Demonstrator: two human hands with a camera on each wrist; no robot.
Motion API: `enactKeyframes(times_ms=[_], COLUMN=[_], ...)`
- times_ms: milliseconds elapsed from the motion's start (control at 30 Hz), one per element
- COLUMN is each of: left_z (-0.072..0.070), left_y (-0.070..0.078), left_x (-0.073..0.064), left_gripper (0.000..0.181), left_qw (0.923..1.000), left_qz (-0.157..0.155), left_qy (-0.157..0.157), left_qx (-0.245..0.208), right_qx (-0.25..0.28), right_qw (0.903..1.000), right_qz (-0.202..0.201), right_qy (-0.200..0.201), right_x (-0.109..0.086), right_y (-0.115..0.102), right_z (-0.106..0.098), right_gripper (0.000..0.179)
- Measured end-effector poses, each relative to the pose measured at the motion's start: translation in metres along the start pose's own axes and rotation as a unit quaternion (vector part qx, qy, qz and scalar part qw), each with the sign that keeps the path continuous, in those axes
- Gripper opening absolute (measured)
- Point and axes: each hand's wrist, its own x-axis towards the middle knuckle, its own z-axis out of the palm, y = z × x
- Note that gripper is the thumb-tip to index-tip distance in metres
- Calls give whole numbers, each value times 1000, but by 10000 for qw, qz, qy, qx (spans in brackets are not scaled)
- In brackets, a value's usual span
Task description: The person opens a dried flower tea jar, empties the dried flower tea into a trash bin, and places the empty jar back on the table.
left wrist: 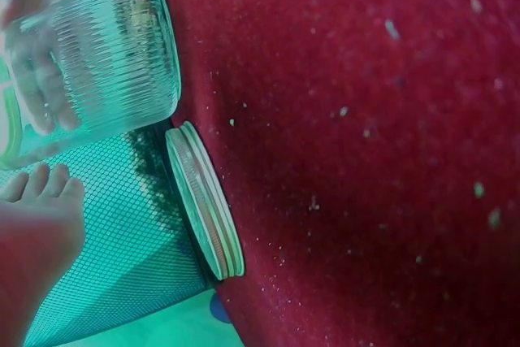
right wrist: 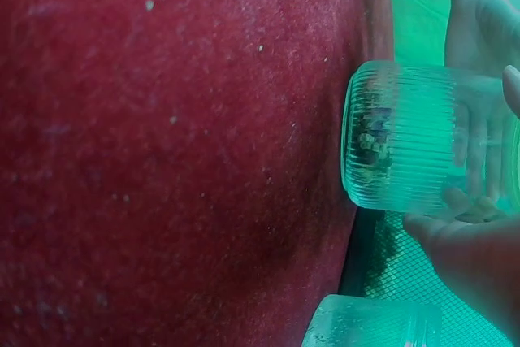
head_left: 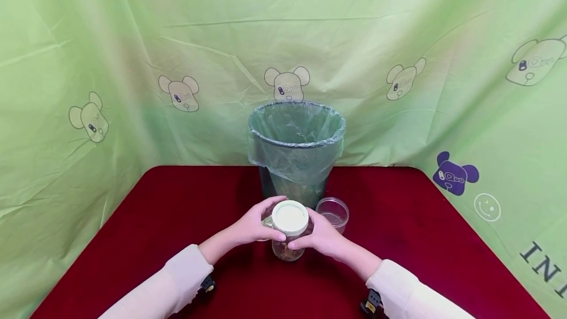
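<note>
A clear ribbed jar with a white top stands upright between both hands. Bits of dark and yellowish material lie at the bottom of the jar, as the right wrist view shows. My left hand grips its left side near the top, thumb in front. On the opposite side my right hand holds it, thumb across the front. Close beside the jar, a round ridged lid lies on the table, mostly hidden behind my left hand in the head view. An open clear container stands just behind my right hand.
Behind the hands rises a mesh waste bin lined with a translucent bag. A dark red cloth covers the table, with small pale specks scattered on it. Green printed curtain surrounds the back and sides.
</note>
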Motion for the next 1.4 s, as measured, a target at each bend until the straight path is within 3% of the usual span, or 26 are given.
enactKeyframes(times_ms=[433, 1000, 1267, 1400], left_z=[7, 19, 27, 31], left_y=[-4, -2, 30, 34], left_x=[4, 0, -11, -14], left_gripper=[74, 70, 66, 65], left_qw=[9990, 9968, 9949, 9934], left_qz=[386, 124, 169, 209], left_qy=[122, 670, 849, 961], left_qx=[213, 421, 521, 584], right_qx=[292, 177, 125, 156], right_qw=[9990, 9988, 9992, 9990], right_qz=[-137, -418, -366, -387], right_qy=[-296, -181, -104, -137], right_x=[2, 1, -1, -2], right_y=[1, 5, 5, 4], right_z=[-2, 1, 4, 5], right_gripper=[77, 78, 75, 75])
